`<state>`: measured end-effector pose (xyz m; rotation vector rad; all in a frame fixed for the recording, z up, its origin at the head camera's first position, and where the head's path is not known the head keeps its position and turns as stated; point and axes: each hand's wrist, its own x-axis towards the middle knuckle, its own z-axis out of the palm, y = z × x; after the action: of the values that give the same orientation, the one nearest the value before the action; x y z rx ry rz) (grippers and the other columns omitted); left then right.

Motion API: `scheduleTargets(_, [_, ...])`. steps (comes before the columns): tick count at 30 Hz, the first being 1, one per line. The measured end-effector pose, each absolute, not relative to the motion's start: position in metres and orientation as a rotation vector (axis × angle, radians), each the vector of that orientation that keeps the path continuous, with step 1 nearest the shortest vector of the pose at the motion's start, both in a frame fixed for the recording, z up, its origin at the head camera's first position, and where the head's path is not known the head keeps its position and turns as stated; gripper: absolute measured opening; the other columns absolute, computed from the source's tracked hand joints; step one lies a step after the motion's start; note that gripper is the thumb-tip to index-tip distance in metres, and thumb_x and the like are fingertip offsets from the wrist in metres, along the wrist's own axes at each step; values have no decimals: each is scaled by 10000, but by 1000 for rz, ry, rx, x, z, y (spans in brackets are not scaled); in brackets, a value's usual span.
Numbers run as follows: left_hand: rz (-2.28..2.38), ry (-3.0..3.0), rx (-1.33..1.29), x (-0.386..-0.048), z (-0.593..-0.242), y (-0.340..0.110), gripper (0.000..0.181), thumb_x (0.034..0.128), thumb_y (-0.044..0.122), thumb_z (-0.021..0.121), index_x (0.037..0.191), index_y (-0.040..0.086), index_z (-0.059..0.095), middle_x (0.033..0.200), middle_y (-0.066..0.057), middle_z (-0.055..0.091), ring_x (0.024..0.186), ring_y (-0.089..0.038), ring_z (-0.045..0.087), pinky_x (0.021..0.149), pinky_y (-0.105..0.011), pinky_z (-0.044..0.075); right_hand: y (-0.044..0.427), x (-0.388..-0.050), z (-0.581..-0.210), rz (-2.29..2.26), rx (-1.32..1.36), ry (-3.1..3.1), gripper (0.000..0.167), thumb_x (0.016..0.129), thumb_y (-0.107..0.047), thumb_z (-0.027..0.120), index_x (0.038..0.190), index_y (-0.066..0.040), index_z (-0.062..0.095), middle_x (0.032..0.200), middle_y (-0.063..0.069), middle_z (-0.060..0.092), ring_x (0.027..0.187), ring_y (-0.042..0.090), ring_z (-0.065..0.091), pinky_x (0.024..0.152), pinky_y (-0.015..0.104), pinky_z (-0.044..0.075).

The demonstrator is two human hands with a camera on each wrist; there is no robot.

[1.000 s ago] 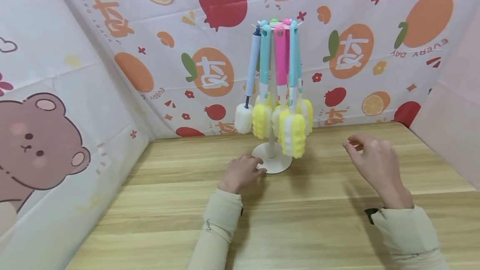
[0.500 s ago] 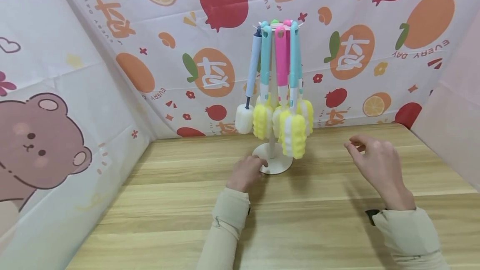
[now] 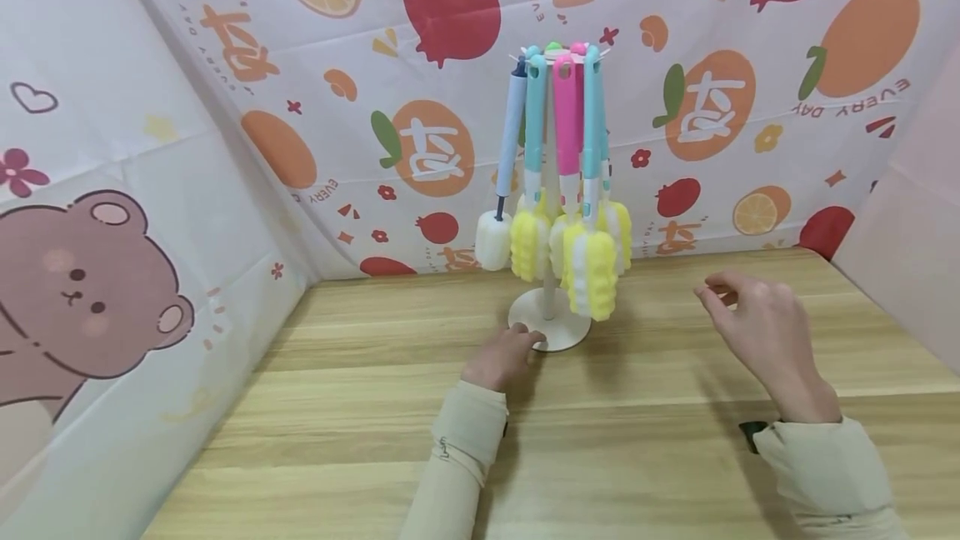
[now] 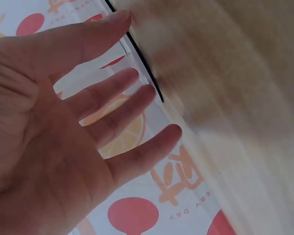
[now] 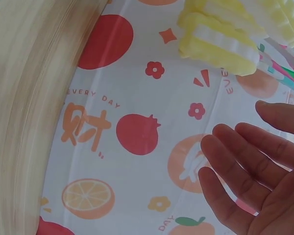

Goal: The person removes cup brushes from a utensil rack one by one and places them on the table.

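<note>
A white stand with a round base [image 3: 570, 332] holds several hanging sponge brushes with teal, pink and pale blue handles. My left hand [image 3: 501, 358] is at the left front edge of that base, its fingertips at the rim. In the left wrist view the left hand [image 4: 73, 127] has its fingers spread and relaxed. To the right of the stand, my right hand [image 3: 768, 336] hovers above the table, holding nothing. The right wrist view shows the right hand [image 5: 255, 176] with loosely bent fingers and yellow-and-white sponge heads [image 5: 220, 44] beyond it.
The wooden table [image 3: 337, 440] meets a fruit-print cloth [image 3: 345, 215] behind the stand. A bear-print cloth [image 3: 97, 290] stands along the left, and a pale pink panel [image 3: 915, 215] along the right.
The left hand has shifted slightly right and down along the base's edge. The right hand keeps its pose, and the brushes hang as before. The head view has shifted a little.
</note>
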<state>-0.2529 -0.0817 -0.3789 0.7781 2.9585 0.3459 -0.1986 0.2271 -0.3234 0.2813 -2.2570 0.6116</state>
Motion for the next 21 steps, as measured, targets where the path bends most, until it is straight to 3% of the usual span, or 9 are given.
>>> scheduleTargets(8, [432,2895,692,-252,-382,-82,351,913,-11,648,1235,116,706,1124,-72,595,1088,-264,556,932,-396,488,229,-200,-325,601,301,-2257,114,851,-30,776,916,59,746,780,220,710,457,224,530,399,267,288])
scheduleTargets(15, [417,2895,668,-248,-382,-82,342,931,-3,635,1243,117,704,1154,-69,605,1113,-272,556,961,-404,477,229,-200,-327,598,317,-2268,106,851,-35,775,910,48,746,771,201,713,543,305,619,453,300,389])
scheduleTargets(21, [379,2905,675,-250,-380,-79,363,915,-2,642,1253,119,698,1231,-89,605,1159,-284,558,966,-405,479,227,-202,-327,598,300,-2285,126,859,-53,773,924,53,751,780,208,715,551,305,612,444,289,367])
